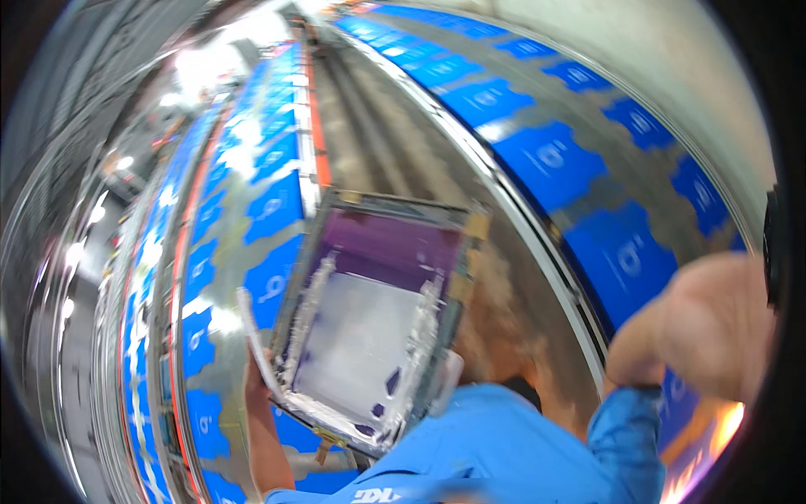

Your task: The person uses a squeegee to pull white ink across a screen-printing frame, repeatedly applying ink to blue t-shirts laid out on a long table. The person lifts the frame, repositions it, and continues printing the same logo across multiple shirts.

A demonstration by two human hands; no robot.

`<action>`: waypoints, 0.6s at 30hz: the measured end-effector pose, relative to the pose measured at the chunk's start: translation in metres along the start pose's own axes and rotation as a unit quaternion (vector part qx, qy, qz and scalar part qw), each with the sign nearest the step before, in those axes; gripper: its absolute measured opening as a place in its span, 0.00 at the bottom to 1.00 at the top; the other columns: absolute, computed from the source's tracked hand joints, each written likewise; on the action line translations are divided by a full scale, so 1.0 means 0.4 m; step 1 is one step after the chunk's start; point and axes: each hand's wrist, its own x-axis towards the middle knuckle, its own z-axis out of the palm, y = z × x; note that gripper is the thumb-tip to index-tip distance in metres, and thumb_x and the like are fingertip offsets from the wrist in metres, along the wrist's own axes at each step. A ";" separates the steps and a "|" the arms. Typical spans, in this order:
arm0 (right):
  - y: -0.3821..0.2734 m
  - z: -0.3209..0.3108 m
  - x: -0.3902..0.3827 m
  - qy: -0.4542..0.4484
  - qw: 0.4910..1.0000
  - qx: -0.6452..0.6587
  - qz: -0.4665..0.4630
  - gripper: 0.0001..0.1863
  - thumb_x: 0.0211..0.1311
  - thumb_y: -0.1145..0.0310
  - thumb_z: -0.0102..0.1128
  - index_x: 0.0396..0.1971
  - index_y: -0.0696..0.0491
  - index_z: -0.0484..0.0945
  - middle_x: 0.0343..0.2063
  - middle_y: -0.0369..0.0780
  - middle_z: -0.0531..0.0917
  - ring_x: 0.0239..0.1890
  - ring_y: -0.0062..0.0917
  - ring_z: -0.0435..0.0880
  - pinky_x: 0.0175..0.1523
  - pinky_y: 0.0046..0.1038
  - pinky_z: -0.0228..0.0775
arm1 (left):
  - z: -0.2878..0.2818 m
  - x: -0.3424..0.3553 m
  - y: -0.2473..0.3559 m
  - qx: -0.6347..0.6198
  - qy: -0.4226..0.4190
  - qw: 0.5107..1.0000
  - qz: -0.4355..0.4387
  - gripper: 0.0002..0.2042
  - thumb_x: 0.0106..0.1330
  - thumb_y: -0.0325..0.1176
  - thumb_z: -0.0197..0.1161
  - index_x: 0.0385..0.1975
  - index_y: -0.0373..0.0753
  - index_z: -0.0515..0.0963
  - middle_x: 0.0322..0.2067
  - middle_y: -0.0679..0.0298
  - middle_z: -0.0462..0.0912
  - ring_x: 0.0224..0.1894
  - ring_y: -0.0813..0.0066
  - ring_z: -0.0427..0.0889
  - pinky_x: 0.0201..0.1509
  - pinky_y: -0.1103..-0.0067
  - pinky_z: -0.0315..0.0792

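A screen-printing frame (457, 290) is held tilted in front of my body. Its mesh (361, 344) is purple at the far end and coated pale grey-white nearer me, with thick white paste along the sides and near edge. My left hand (258, 370) grips the frame's left side near its lower corner; the frame hides part of the fingers. A thin white strip (256, 340) sticks up beside that hand. My right arm (701, 323), bent and raised, is blurred at the right rim, and its hand is out of view.
Long printing tables run away on both sides, with rows of blue printed panels (550, 164) on the right and more blue panels (273, 210) on the left. Between them lies a stained brown aisle floor (378, 143). A pale wall (672, 76) closes the right side.
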 end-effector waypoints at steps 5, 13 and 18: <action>-0.074 0.085 -0.222 -0.106 0.937 -0.148 0.297 0.03 0.61 0.80 0.66 0.28 0.57 0.82 0.48 0.44 0.83 0.49 0.35 0.82 0.53 0.32 0.76 | -0.105 0.077 0.012 0.037 0.057 0.998 -0.001 0.21 0.67 0.60 0.62 0.38 0.46 0.77 0.27 0.71 0.74 0.29 0.77 0.74 0.33 0.79 0.70; -0.747 -0.442 -0.920 -0.449 0.495 -0.241 0.704 0.15 0.53 0.85 0.61 0.38 0.49 0.83 0.62 0.46 0.72 0.63 0.44 0.71 0.64 0.39 0.69 | -0.048 0.333 0.097 0.112 -0.040 0.992 -0.037 0.26 0.67 0.38 0.66 0.64 0.42 0.69 0.42 0.69 0.74 0.47 0.71 0.73 0.59 0.71 0.68; -1.100 -0.581 -0.840 -0.547 0.185 -0.445 0.685 0.15 0.50 0.81 0.62 0.39 0.50 0.83 0.64 0.49 0.71 0.67 0.47 0.69 0.67 0.40 0.67 | 0.130 0.476 0.105 0.148 -0.107 0.983 -0.031 0.27 0.66 0.38 0.66 0.64 0.42 0.69 0.43 0.69 0.73 0.47 0.72 0.72 0.59 0.71 0.67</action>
